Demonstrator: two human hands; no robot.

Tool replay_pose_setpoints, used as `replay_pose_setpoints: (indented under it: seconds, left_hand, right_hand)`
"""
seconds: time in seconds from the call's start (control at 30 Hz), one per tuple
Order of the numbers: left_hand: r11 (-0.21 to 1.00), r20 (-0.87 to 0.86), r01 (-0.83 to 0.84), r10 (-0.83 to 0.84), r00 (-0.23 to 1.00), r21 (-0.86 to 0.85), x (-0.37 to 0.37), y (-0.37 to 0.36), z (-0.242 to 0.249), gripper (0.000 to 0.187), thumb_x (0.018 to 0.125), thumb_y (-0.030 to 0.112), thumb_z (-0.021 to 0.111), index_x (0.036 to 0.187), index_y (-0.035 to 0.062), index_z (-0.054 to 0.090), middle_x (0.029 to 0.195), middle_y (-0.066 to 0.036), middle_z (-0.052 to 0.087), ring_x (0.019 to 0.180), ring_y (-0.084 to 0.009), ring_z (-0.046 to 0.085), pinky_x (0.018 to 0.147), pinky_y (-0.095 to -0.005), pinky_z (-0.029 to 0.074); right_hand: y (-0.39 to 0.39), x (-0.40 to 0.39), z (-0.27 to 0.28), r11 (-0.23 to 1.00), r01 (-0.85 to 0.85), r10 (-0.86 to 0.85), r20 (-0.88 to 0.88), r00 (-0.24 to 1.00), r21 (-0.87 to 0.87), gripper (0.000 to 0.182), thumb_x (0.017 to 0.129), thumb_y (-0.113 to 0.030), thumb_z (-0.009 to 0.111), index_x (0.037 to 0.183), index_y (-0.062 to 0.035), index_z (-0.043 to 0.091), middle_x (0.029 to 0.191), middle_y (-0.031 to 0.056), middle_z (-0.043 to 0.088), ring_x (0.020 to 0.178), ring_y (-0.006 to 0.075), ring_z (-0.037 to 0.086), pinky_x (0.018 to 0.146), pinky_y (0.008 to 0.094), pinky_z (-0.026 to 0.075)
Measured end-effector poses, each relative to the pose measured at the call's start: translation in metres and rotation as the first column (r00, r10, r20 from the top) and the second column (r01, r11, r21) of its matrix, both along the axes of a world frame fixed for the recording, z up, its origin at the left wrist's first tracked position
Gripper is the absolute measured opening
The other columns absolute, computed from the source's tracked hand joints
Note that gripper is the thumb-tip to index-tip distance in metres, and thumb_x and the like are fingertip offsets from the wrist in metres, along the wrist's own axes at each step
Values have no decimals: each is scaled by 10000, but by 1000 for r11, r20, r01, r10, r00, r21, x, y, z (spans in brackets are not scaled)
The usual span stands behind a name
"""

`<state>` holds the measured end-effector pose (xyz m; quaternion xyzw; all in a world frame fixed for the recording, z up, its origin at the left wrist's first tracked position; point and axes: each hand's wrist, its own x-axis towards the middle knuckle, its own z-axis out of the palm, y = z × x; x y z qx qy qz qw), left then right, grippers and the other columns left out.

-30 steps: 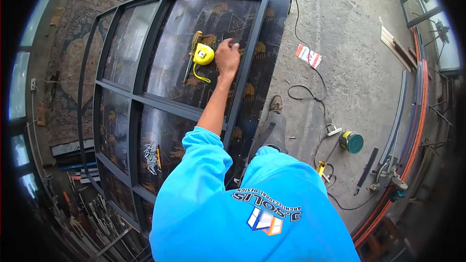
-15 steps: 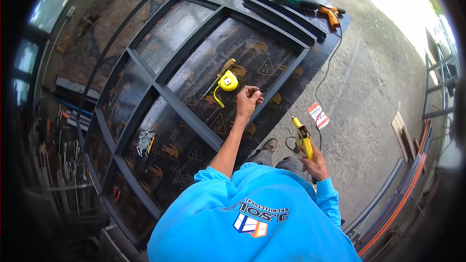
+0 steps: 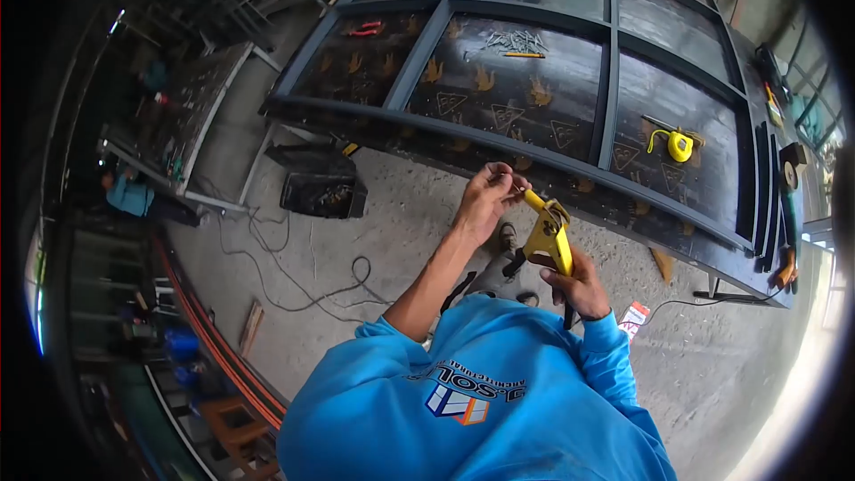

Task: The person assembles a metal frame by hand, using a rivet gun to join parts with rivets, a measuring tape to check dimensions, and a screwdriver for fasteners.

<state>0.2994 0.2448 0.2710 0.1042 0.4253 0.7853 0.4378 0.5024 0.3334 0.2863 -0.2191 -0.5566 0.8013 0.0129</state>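
Left hand: fingers curled at the tip of the riveter; whether they pinch anything, I cannot tell.
Right hand: wrapped round the riveter's lower end, leaving its tip free toward the left.
Riveter: held beside the counter.
Rivets: heaped inside the frame, probably so none roll away.

Blue top with dark lettering (plus blue-and-orange emblem), grey trousers.
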Motion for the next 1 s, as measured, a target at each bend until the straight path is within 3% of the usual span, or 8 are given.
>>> replay_pose_setpoints:
  seconds: [0.13, 0.3, 0.63, 0.73, 0.8, 0.93, 0.97, 1.0]
  left_hand:
    - [952, 118, -274, 258, 959, 141, -23, -82, 13, 74, 896, 105, 546, 969, 96, 542, 980, -89, 628, 1005, -243, 596, 879, -366, 483]
    - [857, 110, -488, 475, 873, 168, -58, -164, 18, 90, 900, 116, 543, 988, 98, 544, 986, -93, 632, 1026, -251, 590, 889, -363, 486]
    - [858, 143, -492, 474, 869, 147, -194, -350, 21, 75, 895, 108, 526, 938, 65, 569, 1071, -169, 614, 1035, -305, 593, 892, -388, 491]
    - [842, 145, -534, 521, 841, 72, -232, -387, 22, 88, 898, 117, 522, 949, 67, 574, 1051, -163, 622, 1026, -316, 597, 908, -404, 481]
    - [873, 172, -480, 461, 871, 91, -252, -402, 31, 108, 905, 123, 514, 986, 66, 557, 1084, -167, 603, 1069, -304, 570, 936, -413, 458]
    - [860, -278, -502, 462, 842, -91, -259, -424, 23, 298, 908, 295, 546, 1055, 40, 500, 1149, -164, 542, 1135, -211, 503, 938, -364, 425]
    - [869, -606, -330, 43, 794, -370, -260, -442, 0, 364, 891, 360, 556, 1041, 34, 497, 1069, -145, 561, 1037, -183, 544, 861, -337, 451]
    - [721, -706, -256, -432, 561, -644, -268, -453, -15, 432, 875, 425, 567, 1027, 28, 494, 990, -126, 579, 939, -155, 586, 784, -310, 477]
  right_hand:
    - [-52, -50, 11, 975, -218, 215, 61, 975, 47, 523, 824, -74, 628, 1298, -48, 411, 937, 57, 644, 474, 73, 487, 432, 210, 421]
    - [-113, -121, 16, 942, -335, 335, -30, 942, 14, 566, 829, -80, 633, 1334, -44, 380, 1025, 81, 647, 472, 88, 494, 434, 214, 431]
    - [-261, -300, -12, 810, -586, 581, -94, 809, -30, 503, 778, -54, 665, 1242, -51, 469, 905, 49, 649, 548, 90, 523, 492, 216, 449]
    - [-300, -344, -14, 752, -659, 658, 34, 752, -2, 537, 772, -64, 672, 1261, -56, 450, 1011, 92, 581, 748, 156, 561, 646, 264, 489]
    - [-321, -369, -18, 768, -456, 586, -207, 783, 450, 551, 786, -119, 674, 1276, -57, 430, 1164, 134, 433, 992, 224, 488, 827, 313, 456]
    - [-329, -407, 4, 827, -558, 540, -182, 822, -67, 572, 839, -226, 655, 1312, -35, 398, 1174, 100, 495, 1086, 221, 481, 950, 325, 388]
    - [-333, -416, 5, 868, -489, 461, -228, 858, -85, 563, 849, -236, 643, 1313, -33, 397, 1173, 103, 525, 1092, 211, 492, 955, 326, 386]
    - [-336, -429, 6, 903, -416, 375, -277, 885, -104, 554, 859, -245, 630, 1314, -32, 396, 1173, 105, 556, 1099, 202, 504, 960, 327, 384]
